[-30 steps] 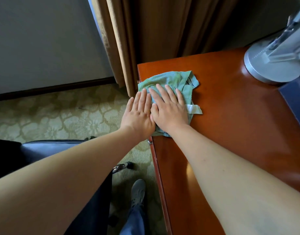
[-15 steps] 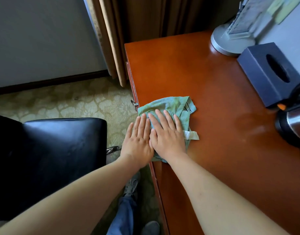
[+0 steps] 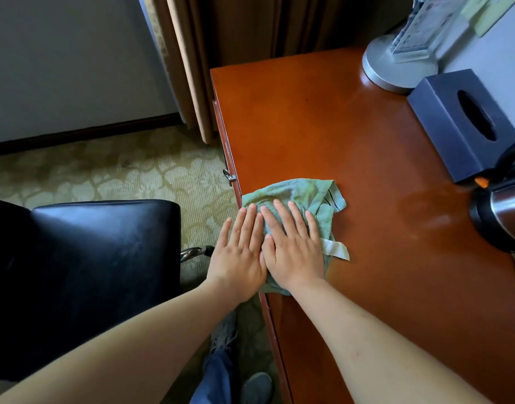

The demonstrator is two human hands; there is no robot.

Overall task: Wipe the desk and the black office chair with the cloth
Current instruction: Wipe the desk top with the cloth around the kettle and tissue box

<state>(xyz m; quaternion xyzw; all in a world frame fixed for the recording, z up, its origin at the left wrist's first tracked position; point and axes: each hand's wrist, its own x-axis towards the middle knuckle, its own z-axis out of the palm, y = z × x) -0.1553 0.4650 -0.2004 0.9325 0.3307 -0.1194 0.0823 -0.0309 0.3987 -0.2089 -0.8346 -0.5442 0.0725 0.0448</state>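
Now I count two hands on one cloth [image 3: 294, 193]: my left hand [image 3: 238, 258] and right hand [image 3: 294, 255] press it flat, fingers straight, at the desk [image 3: 352, 141] edge. One chair [image 3: 90, 272] sits left of my left hand; the cloth's long axis runs along my fingers, away from me.

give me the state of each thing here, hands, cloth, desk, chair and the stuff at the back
left hand: open, flat, partly on the cloth, partly past the desk edge
right hand: open, pressing flat on the cloth
cloth: crumpled, lying at the desk's left edge
desk: glossy, drawer shut
black office chair: seat bare, untouched
tissue box: lying flat, slot up
kettle: upright, partly out of frame
lamp base: standing at the back corner
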